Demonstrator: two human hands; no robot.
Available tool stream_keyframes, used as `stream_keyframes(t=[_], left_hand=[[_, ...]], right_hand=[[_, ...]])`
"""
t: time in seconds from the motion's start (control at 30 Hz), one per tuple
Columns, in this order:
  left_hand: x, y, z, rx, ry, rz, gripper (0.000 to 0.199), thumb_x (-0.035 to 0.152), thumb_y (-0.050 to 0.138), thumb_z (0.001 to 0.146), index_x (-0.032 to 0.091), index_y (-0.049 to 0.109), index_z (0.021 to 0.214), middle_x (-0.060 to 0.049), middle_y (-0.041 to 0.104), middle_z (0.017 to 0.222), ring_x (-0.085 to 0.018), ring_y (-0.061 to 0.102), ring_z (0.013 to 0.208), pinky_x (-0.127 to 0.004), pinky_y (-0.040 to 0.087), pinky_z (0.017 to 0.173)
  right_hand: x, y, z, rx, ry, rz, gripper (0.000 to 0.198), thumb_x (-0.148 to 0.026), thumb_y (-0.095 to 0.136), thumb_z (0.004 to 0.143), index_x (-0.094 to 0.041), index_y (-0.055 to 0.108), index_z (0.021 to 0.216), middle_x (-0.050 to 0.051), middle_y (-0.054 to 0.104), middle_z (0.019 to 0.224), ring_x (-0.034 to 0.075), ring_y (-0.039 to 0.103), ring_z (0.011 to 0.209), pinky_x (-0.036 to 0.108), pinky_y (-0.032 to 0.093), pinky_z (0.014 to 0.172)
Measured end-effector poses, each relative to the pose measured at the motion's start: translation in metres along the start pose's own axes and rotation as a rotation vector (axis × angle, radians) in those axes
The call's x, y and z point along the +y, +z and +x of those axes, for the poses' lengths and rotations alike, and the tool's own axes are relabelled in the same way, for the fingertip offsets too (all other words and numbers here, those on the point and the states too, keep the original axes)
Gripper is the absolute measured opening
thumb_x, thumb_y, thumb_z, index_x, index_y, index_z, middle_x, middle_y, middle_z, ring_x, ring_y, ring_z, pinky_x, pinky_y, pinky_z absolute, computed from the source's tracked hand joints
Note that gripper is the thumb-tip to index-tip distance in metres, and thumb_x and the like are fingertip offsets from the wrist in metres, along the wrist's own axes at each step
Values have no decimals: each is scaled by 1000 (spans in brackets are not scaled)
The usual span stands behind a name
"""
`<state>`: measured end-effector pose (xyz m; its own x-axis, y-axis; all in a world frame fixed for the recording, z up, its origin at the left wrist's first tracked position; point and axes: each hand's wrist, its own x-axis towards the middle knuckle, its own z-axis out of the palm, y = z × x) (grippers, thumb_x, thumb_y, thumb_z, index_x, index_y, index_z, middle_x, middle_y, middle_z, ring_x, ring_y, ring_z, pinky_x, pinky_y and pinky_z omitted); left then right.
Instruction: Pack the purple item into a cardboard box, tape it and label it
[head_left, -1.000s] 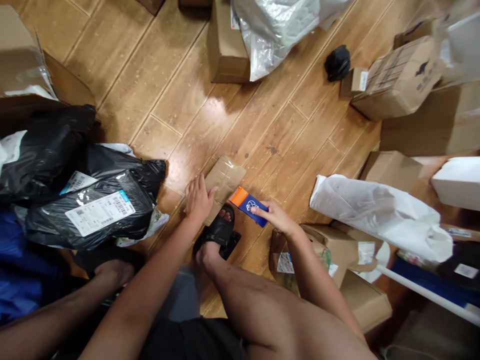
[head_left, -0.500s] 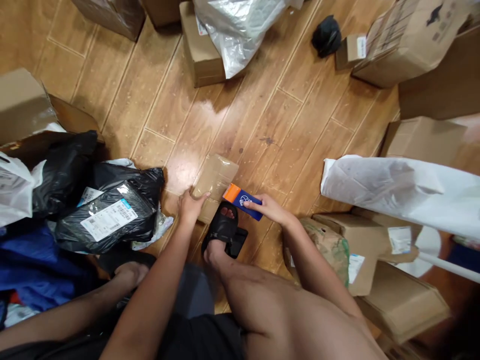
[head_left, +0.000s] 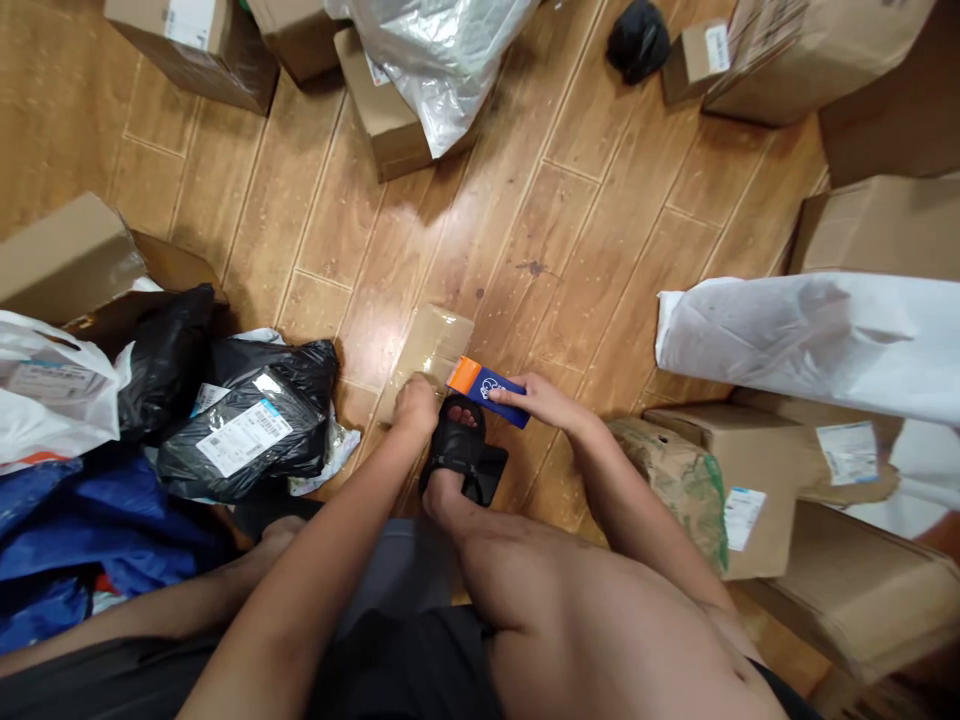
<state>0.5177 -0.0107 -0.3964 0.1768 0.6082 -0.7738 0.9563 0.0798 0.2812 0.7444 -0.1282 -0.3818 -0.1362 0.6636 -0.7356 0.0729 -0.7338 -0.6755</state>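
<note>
My right hand (head_left: 544, 400) grips the lower end of a small dark blue box (head_left: 504, 402) with an orange end and a white drawing on it, thumb on top. The blue box is held just above the toe of my black sandal (head_left: 457, 430). To its left a flat brown cardboard box (head_left: 429, 345), shiny with clear tape, lies on the floor. My left hand (head_left: 417, 405) is closed on top of its near part, fingers curled under. What those fingers pinch, if anything, is hidden.
Black plastic parcels (head_left: 247, 430) lie to the left, beside an opened carton (head_left: 67, 250) and a white bag (head_left: 52, 385). Brown cartons (head_left: 757, 480) and a long white wrapped package (head_left: 810, 345) are on the right. A silvery plastic bag (head_left: 450, 70) rests on boxes at the back.
My left hand has moved right from the cardboard box's left edge onto its top, and its fingers have curled closed. My right hand still holds the blue box. The view has shifted slightly.
</note>
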Motion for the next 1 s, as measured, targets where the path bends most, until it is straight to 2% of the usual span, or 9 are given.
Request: stream_keyframes(t=[0.13, 0.27, 0.43, 0.6, 0.7, 0.8, 0.9, 1.0], left_hand=[[10, 11, -4, 8, -60, 35, 27, 18, 54, 105, 11, 73, 123, -28, 78, 125, -36, 76, 116, -39, 51, 92], [14, 15, -5, 23, -83, 72, 30, 22, 54, 106, 11, 68, 131, -26, 74, 135, -33, 72, 126, -38, 51, 100], [16, 12, -1, -2, -110, 87, 27, 25, 55, 106, 14, 72, 124, -23, 77, 131, -34, 74, 123, -37, 53, 96], [10, 8, -1, -11, -67, 113, 25, 27, 61, 105, 15, 70, 125, -21, 77, 131, -31, 75, 122, -34, 52, 92], [3, 6, 1, -9, -21, 130, 23, 31, 65, 104, 15, 70, 120, -19, 79, 124, -29, 76, 116, -32, 52, 89], [-4, 7, 0, 26, 30, 136, 22, 34, 68, 103, 16, 68, 117, -17, 80, 116, -28, 77, 111, -32, 52, 90], [-12, 13, -9, 87, 101, 121, 24, 32, 64, 107, 19, 62, 127, -12, 79, 115, -25, 76, 108, -32, 52, 91], [-22, 20, -20, 134, 205, 112, 37, 28, 56, 111, 21, 53, 147, -11, 76, 125, -22, 72, 116, -31, 51, 99]], right_hand=[[5, 2, 0, 17, 19, -8, 76, -91, 73, 74, -15, 70, 75, 0, 56, 65, 13, 47, 60, 26, 34, 56], [9, 7, -1, 18, 18, -7, 79, -93, 72, 72, -15, 70, 77, 0, 57, 66, 13, 48, 62, 26, 34, 57], [11, 10, -8, 28, 18, -19, 79, -94, 73, 71, -15, 69, 75, -1, 53, 64, 12, 44, 60, 26, 32, 57], [7, 2, -11, 64, 5, -23, 81, -96, 73, 67, -15, 68, 74, -1, 54, 64, 13, 45, 60, 27, 32, 56], [-11, -9, -9, 112, 17, -45, 82, -97, 74, 63, -15, 69, 70, 1, 56, 63, 14, 48, 61, 28, 33, 56], [-42, -17, -8, 114, 5, 7, 82, -95, 75, 64, -14, 75, 74, 3, 64, 67, 16, 53, 64, 28, 40, 61], [-78, -20, -9, 141, -19, 61, 80, -94, 76, 65, -14, 76, 75, 4, 67, 70, 17, 55, 66, 28, 43, 63], [-103, -19, -11, 192, -42, 58, 78, -92, 78, 64, -15, 76, 79, 4, 67, 70, 18, 57, 68, 28, 45, 64]])
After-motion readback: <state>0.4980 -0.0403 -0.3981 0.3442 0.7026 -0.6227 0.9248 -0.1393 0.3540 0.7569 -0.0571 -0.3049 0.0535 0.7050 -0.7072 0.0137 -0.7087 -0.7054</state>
